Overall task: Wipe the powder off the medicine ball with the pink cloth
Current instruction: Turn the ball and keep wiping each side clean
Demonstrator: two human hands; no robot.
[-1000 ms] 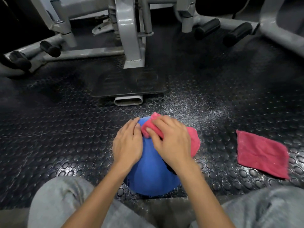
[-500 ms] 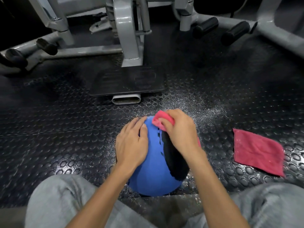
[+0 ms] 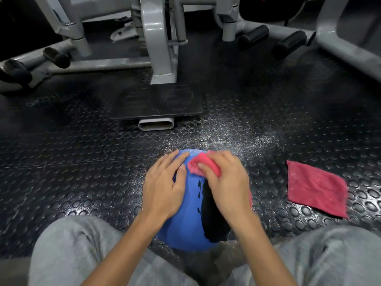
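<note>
A blue medicine ball (image 3: 185, 230) with a black patch rests on the studded rubber floor between my knees. My left hand (image 3: 164, 186) lies flat on the ball's left side, fingers spread, steadying it. My right hand (image 3: 227, 182) presses a bunched pink cloth (image 3: 203, 165) against the ball's top. White powder specks show on the ball's far top edge, just beyond the cloth. Part of the cloth hangs hidden behind my right hand.
A second pink cloth (image 3: 316, 187) lies flat on the floor to the right. Powder (image 3: 233, 133) is scattered on the floor beyond the ball. A grey gym machine frame (image 3: 162, 48) with a black footplate (image 3: 158, 104) stands ahead; padded rollers at both sides.
My right hand has slid the pink cloth back leftward across the ball's top, after swinging right half a second ago. The left hand stays on the ball's left side.
</note>
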